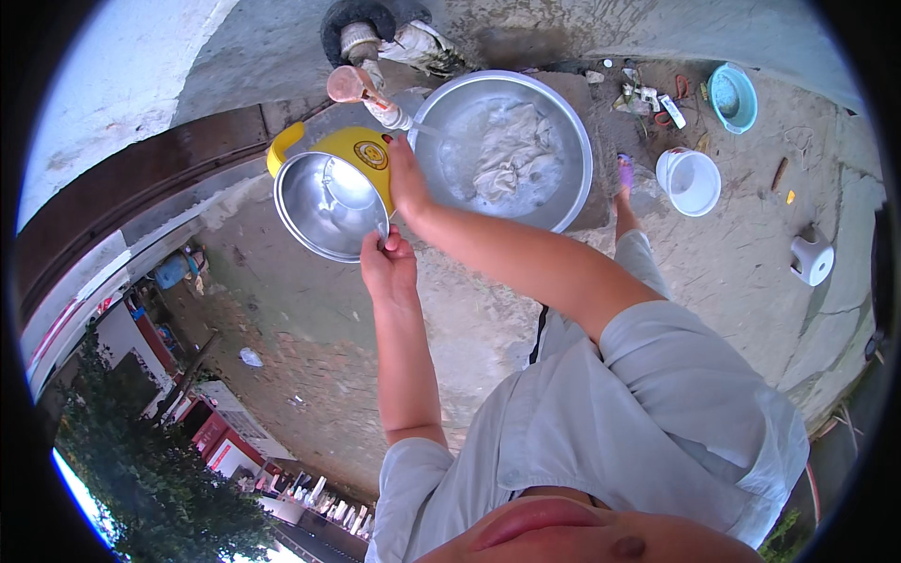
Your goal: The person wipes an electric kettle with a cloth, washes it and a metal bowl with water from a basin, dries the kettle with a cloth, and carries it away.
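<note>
A yellow pot (333,204) with a bare metal inside is tilted, its mouth turned towards me. My left hand (391,264) grips its near rim, thumb over the edge. The palm of my right hand (408,176) rests against the yellow outer wall beside a round printed emblem; some of its fingers are hidden. On the pot's far side juts a yellow handle (283,149). Just right of the pot stands a wide metal basin (578,158) with pale wet cloth (510,155) in cloudy water. From a wrapped spout (388,112), a thin stream runs into the basin.
A wall-side pipe (359,39) stands behind the basin. To the right are a white bucket (688,181), a turquoise tub (732,98), a grey plastic stool (813,259) and small litter (644,98). A foot in a purple slipper (626,171) is beside the basin.
</note>
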`<action>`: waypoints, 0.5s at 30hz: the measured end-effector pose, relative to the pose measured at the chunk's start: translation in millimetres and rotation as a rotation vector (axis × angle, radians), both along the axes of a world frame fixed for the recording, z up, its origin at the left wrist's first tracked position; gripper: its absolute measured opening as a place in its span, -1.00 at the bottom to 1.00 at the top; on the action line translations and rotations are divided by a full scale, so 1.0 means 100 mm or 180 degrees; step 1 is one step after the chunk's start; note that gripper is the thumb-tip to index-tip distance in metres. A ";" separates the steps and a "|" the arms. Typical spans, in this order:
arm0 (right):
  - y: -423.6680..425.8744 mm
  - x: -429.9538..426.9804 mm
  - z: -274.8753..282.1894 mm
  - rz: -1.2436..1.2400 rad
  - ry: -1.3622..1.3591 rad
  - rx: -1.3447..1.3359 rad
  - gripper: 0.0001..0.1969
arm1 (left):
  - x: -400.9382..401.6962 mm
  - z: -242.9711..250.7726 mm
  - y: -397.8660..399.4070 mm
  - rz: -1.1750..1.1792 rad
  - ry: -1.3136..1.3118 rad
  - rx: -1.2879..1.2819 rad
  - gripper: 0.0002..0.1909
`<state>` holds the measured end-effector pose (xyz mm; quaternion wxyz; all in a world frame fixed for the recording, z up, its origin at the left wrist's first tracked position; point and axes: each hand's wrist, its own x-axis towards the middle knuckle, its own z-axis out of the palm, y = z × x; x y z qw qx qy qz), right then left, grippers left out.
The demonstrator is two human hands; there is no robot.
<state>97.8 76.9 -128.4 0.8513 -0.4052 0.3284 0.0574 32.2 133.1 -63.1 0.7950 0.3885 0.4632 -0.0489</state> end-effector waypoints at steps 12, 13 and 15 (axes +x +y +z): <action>-0.11 -0.47 0.32 0.0296 -0.0715 -0.1041 -0.46 | -0.08 0.00 0.15 -0.0116 0.0054 -0.0426 -0.91; -0.10 -0.48 0.31 0.0331 -0.0574 -0.1204 -0.46 | -0.07 0.02 0.12 -0.0114 0.0037 -0.0399 -0.92; -0.13 -0.40 0.19 0.0208 -0.0751 -0.1210 -0.47 | -0.01 0.07 0.06 -0.0123 0.0105 -0.0114 -0.92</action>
